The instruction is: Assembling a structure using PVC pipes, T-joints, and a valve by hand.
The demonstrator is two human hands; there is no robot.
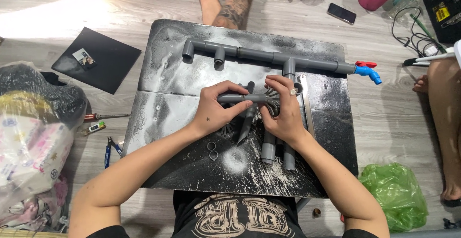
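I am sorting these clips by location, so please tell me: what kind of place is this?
Probably a home floor used as a makeshift plumbing workspace. Both hands hold a short grey pipe over a black board laid on wood-look flooring, with an assembled pipe manifold nearby.

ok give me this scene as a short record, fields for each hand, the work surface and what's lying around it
left hand: left hand grips a short grey pipe piece from the left
right hand: right hand holds the same piece at its right end
surface: black dusty board on the floor
on board: long grey pipe assembly with a blue tap; loose pipe lengths; two small rings
around: green bag, blue pliers, phone
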